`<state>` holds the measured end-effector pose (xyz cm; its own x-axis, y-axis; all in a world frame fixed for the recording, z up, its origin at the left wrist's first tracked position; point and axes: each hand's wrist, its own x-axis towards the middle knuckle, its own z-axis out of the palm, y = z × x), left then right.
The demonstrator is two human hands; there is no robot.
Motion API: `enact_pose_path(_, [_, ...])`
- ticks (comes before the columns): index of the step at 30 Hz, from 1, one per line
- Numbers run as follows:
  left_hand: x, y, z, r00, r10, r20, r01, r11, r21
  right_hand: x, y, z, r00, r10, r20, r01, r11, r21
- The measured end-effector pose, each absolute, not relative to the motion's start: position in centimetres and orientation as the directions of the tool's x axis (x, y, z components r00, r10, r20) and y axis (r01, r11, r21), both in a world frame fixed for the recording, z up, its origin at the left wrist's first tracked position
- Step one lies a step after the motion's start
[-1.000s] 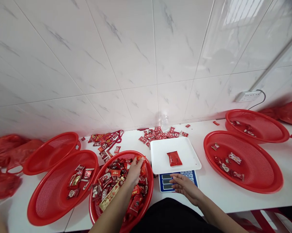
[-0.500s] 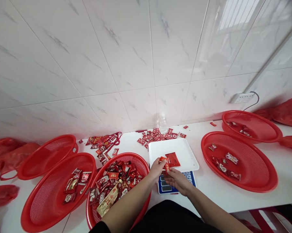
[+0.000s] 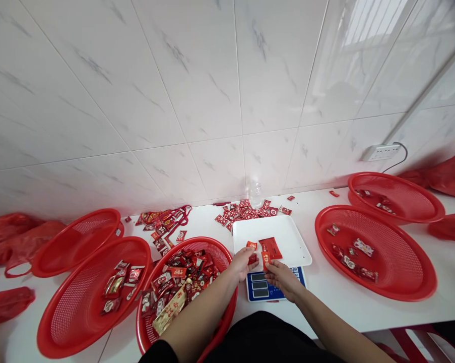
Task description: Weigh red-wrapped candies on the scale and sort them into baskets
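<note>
My left hand (image 3: 243, 264) is closed, pinching small red wrapped snacks (image 3: 252, 245) over the near left corner of the white scale tray (image 3: 296, 237). A darker red piece shows by its fingertips. Just to the right, my right hand (image 3: 282, 279) grips a small red snack packet (image 3: 266, 259) with light lettering between thumb and fingers. The two hands are slightly apart. A flat red packet (image 3: 271, 247) lies on the tray behind them. Below the hands is the blue keypad panel of the scale (image 3: 260, 293), partly covered by my right hand.
A red basket (image 3: 224, 250) full of mixed snacks stands at my left forearm. More red baskets (image 3: 66, 302) are farther left, others (image 3: 408, 267) at right. Loose packets (image 3: 242, 212) and a clear bottle (image 3: 256, 194) lie behind the tray. A power strip (image 3: 380, 152) is on the wall.
My hands have parted a little; before, they met over the packets. Now each holds its own piece, the right hand's packet having shifted right. The view has moved slightly.
</note>
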<state>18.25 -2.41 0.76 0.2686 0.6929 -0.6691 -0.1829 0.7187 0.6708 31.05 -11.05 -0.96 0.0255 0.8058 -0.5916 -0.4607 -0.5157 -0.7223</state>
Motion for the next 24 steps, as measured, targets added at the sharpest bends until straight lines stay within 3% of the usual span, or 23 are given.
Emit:
enact_pose_path(9, [18.7, -2.7, 1.8, 0.342, 0.734, -0.587, -0.092, 0.648, 0.756, 31.7, -12.4, -1.8, 0.013, 0.758, -0.653, -0.47, -0.571, -0.673])
enact_pose_path(16, [17.7, -2.9, 2.1, 0.285, 0.78, -0.558, -0.057, 0.595, 0.802, 31.3, -12.5, -1.6, 0.002, 0.75, -0.661, -0.465, -0.585, -0.665])
enact_pose_path(24, [12.2, -2.3, 1.6, 0.003, 0.965, -0.264, 0.126, 0.261, 0.957, 31.8, -12.4, -1.3, 0.023, 0.746, -0.666, -0.476, -0.578, -0.664])
